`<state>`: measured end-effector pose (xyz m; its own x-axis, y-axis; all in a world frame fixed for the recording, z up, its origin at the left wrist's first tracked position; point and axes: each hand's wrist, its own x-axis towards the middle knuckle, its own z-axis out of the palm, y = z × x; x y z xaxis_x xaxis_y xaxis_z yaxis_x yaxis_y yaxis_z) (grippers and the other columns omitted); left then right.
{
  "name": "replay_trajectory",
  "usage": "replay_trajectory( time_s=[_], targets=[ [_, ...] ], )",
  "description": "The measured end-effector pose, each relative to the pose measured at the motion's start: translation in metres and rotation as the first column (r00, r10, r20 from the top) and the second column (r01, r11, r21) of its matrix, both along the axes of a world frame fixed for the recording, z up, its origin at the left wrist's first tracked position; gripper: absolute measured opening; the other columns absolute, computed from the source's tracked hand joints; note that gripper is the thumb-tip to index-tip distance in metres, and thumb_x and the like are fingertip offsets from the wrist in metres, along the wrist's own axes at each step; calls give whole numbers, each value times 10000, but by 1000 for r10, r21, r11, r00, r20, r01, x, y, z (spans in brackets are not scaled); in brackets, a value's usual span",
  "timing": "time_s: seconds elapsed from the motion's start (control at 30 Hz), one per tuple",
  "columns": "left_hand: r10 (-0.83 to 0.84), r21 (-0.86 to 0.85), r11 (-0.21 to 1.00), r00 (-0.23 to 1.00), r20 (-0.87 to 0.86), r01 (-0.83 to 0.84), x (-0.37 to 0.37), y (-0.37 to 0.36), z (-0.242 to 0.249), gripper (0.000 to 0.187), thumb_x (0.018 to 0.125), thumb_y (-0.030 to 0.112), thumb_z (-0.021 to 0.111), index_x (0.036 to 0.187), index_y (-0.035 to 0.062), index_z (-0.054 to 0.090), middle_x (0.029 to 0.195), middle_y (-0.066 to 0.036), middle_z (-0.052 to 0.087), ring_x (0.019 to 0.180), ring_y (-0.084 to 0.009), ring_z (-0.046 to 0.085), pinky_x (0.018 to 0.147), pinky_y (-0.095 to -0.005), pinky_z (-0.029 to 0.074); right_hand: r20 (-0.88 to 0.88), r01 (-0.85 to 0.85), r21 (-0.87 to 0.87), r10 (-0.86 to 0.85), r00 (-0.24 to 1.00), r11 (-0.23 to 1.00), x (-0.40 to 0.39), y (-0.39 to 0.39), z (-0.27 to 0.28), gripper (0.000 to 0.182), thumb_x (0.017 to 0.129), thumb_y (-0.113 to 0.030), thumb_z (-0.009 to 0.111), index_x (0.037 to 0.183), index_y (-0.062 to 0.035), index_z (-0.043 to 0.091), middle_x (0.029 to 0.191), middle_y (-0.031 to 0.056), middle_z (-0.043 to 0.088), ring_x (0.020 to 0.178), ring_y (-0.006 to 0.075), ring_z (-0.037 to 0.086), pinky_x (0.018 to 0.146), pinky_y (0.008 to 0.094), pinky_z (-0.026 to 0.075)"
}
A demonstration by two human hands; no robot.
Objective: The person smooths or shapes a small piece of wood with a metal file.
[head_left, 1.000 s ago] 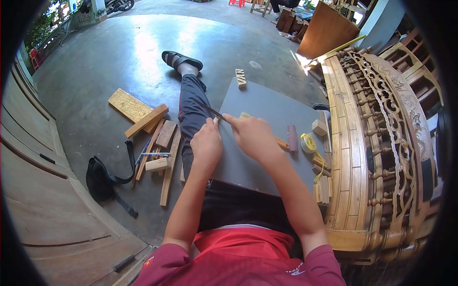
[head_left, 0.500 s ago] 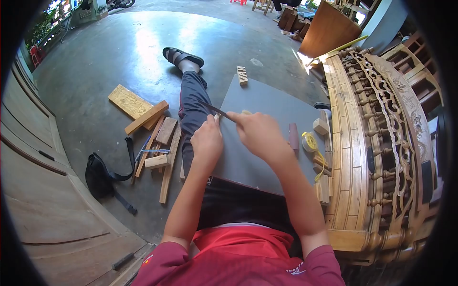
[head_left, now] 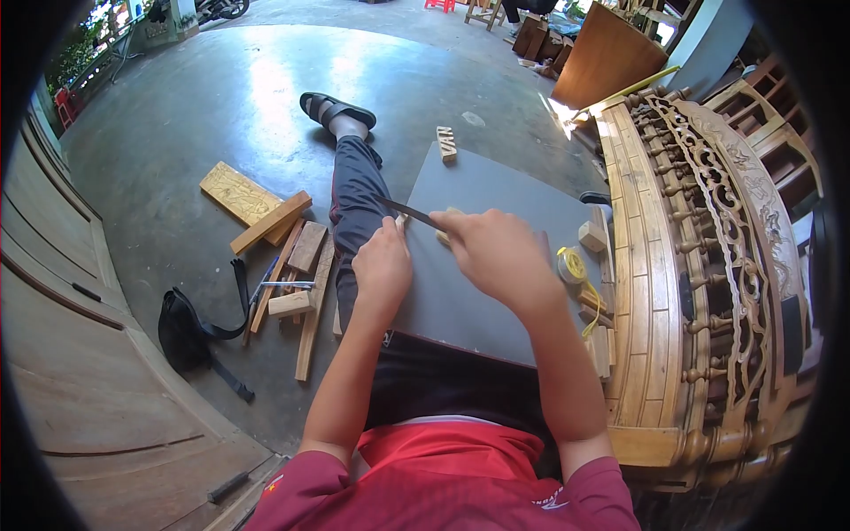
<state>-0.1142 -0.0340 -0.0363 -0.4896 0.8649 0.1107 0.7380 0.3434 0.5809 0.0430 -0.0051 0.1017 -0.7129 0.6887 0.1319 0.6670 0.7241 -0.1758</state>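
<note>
My left hand (head_left: 382, 267) is closed around a small pale piece of wood (head_left: 401, 220), most of it hidden by my fingers, at the left side of a grey board (head_left: 496, 186) on my lap. In my right hand (head_left: 500, 257) is a thin dark file (head_left: 414, 213), which crosses over the top of that wood and points up and left. Another pale wooden bit (head_left: 445, 237) shows beside my right fingers, partly covered. Carved wooden letters (head_left: 445, 143) stand near the board's far corner.
A yellow tape measure (head_left: 572, 265) and a wood block (head_left: 592, 235) sit at the right, beside a carved wooden bench (head_left: 642, 265). Wood strips (head_left: 316, 310), a carved plank (head_left: 241, 193) and a black bag (head_left: 184, 327) lie on the floor to the left.
My right hand has drawn the file back slightly, right and toward me. It now covers most of the mauve roll on the board. My left hand stays nearly in place.
</note>
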Motion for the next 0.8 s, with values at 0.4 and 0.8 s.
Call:
replay_trajectory(
  time_s=[0.4,0.8],
  targets=[
    [17,76,997,1000,-9,-16,1,0,-6,384,1190,339,403,1099,17,590,972,-232,757,926,-498,744,815,-616,571,24,7,5,-7,1000,1000,3,-6,13,328,1067,-193,590,1348,-169,758,940,237,762,902,432,750,826,545,581],
    [12,83,996,1000,-7,-11,-3,2,-8,395,1189,347,399,1096,16,595,927,-259,754,898,-511,745,789,-626,571,-45,-5,92,9,999,996,-22,17,-65,361,1047,-182,605,1375,-189,756,882,208,758,841,423,744,807,532,587]
  ],
)
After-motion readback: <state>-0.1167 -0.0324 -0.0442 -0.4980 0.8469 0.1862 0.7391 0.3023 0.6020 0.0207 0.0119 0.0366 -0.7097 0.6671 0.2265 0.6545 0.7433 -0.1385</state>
